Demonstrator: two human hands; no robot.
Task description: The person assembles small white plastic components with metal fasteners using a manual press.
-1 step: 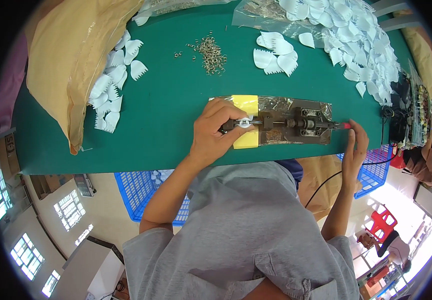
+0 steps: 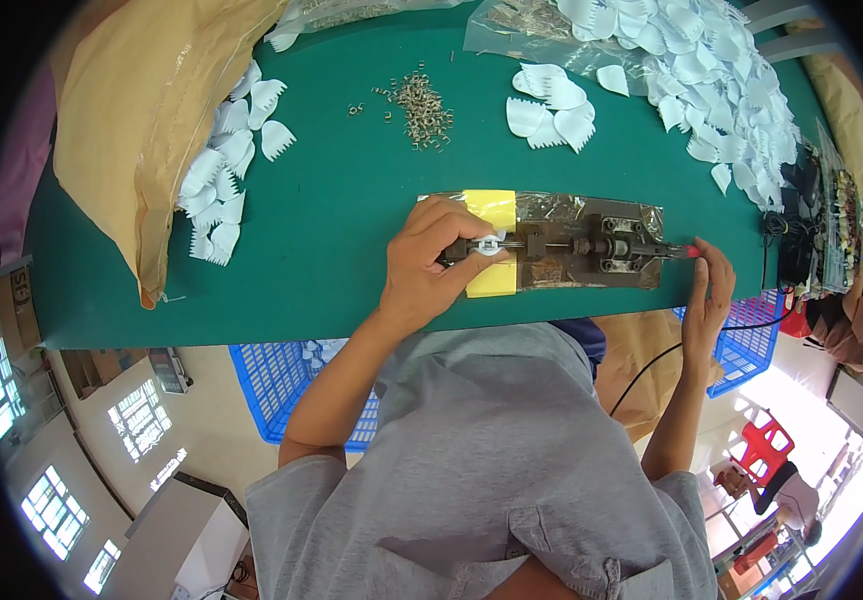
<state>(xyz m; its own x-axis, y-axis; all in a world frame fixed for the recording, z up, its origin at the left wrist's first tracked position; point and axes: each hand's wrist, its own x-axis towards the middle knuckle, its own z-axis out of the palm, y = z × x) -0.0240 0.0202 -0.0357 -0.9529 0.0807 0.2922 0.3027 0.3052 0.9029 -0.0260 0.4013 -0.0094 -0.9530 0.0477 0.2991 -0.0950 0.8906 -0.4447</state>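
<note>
My left hand (image 2: 432, 255) pinches a small white plastic piece (image 2: 490, 245) between thumb and index finger, at the left end of a dark metal push clamp (image 2: 612, 245). The clamp is bolted to a brown base plate (image 2: 552, 208) wrapped with clear tape and a yellow strip (image 2: 492, 282). Its rod points at the white piece; whether the two touch is too small to tell. On the clamp's right end, thumb and fingers of my right hand (image 2: 712, 290) close on the red-tipped lever (image 2: 692, 252). Most of the white piece is hidden by my left fingers.
Small metal clips (image 2: 424, 112) lie heaped beyond the clamp. Toothed white pieces sit in a small group (image 2: 552, 108), a big pile (image 2: 727, 100) at far right, and beside a brown paper sack (image 2: 142, 130) at left. Blue baskets (image 2: 262, 395) stand below the green table (image 2: 342, 200).
</note>
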